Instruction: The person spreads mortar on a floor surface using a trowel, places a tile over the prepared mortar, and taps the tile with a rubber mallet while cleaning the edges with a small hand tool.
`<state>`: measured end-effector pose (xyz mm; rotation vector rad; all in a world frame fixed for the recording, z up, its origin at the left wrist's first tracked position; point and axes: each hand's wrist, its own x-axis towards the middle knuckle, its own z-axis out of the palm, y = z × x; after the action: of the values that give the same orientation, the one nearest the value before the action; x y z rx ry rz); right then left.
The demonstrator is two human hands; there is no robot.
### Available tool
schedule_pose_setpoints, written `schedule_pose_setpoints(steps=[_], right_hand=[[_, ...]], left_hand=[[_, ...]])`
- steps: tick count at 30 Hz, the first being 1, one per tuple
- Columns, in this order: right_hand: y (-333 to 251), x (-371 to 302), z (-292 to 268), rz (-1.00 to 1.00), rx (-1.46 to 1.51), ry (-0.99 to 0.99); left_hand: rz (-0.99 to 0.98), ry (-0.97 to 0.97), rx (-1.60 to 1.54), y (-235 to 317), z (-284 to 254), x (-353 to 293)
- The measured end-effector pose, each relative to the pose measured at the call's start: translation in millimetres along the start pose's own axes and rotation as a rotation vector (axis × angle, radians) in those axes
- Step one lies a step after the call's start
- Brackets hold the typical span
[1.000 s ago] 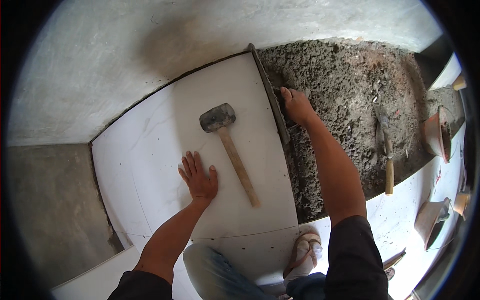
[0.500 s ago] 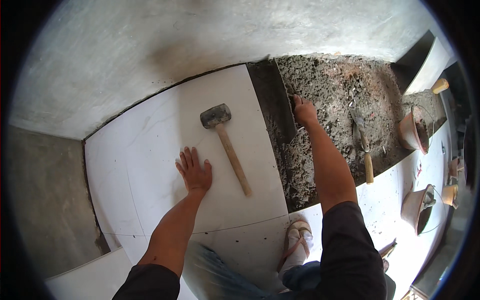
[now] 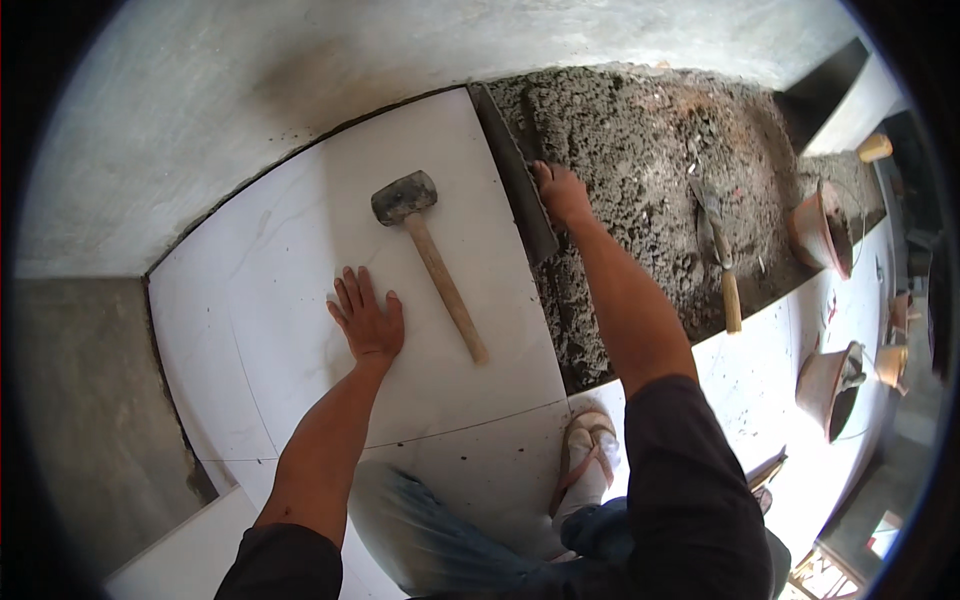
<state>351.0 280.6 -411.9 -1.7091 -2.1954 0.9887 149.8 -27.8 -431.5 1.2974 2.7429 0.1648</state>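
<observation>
My left hand [image 3: 368,322] rests flat on a large white floor tile [image 3: 270,250], fingers spread. Just right of it lies a mallet with a black head [image 3: 404,198] and a wooden handle. My right hand [image 3: 563,195] is closed round a long, dark plastering trowel [image 3: 515,180]; the grip itself is hidden by my fingers. The trowel's blade is tilted and lies along the tile's right edge, over the mortar bed [image 3: 610,150]. Further right, a pointed trowel with a wooden handle [image 3: 731,300] lies on the rough mortar.
A grey wall [image 3: 400,40] borders the tile and mortar at the back. Two buckets, one on the mortar's right side [image 3: 812,235] and one nearer [image 3: 822,390], stand to the right. My sandalled foot [image 3: 588,450] is on the near tiles. A panel [image 3: 855,105] leans at the far right.
My right hand has drawn the plastering trowel left to the tile's edge, tilting its blade up and leaving wet mortar behind it. The left hand stays on the tile; the view has shifted slightly.
</observation>
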Motion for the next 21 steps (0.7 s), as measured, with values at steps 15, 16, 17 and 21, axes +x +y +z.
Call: schedule_pose_setpoints(steps=[15,16,17,21], right_hand=[[177.5,-47.5,-156.2,0.240,-0.134,0.358],[183.2,-47.2,-153.6,0.242,-0.251,0.386],[169.9,-51.0,-131.7,0.270,-0.512,0.608],[-29.6,-125.0,-4.6,-0.461,-0.120,0.332]], left_hand=[[-0.014,-0.018,0.036,4.5,-7.0,0.1],[0.004,-0.034,0.023,10.1,-8.0,1.2],[-0.016,-0.017,0.020,12.2,-9.9,2.9],[-0.055,-0.072,0.070,-11.2,-21.4,2.6]])
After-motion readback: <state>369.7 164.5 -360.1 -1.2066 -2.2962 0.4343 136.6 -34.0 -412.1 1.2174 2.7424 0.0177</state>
